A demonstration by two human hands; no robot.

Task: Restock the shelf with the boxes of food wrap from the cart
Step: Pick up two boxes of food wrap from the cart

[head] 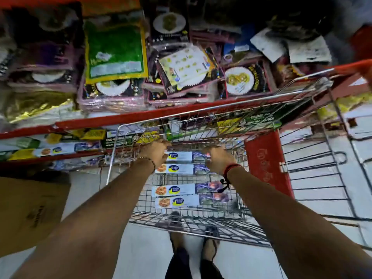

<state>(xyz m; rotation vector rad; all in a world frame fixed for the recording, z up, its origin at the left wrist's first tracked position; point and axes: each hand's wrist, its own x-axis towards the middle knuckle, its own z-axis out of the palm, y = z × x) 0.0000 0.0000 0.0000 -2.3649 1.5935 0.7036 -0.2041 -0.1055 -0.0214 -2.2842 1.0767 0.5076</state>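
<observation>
Several long white food wrap boxes lie crosswise in the wire cart (118, 150). Both arms reach down into the basket. My left hand (154, 153) grips the left end of the farthest box (184, 156), and my right hand (218, 158) holds its right end. A second box (181, 169) lies just below it, and two more boxes (177, 195) sit nearer me. On the lower red shelf (50, 158) at left, matching food wrap boxes (60, 150) lie stacked.
The upper red shelf (141, 114) is crowded with packs of paper plates (244, 79) and a green packet (114, 49). A brown cardboard carton (30, 210) stands on the floor at left. The cart's red child-seat flap (265, 164) is at right. My feet (193, 246) stand below the cart.
</observation>
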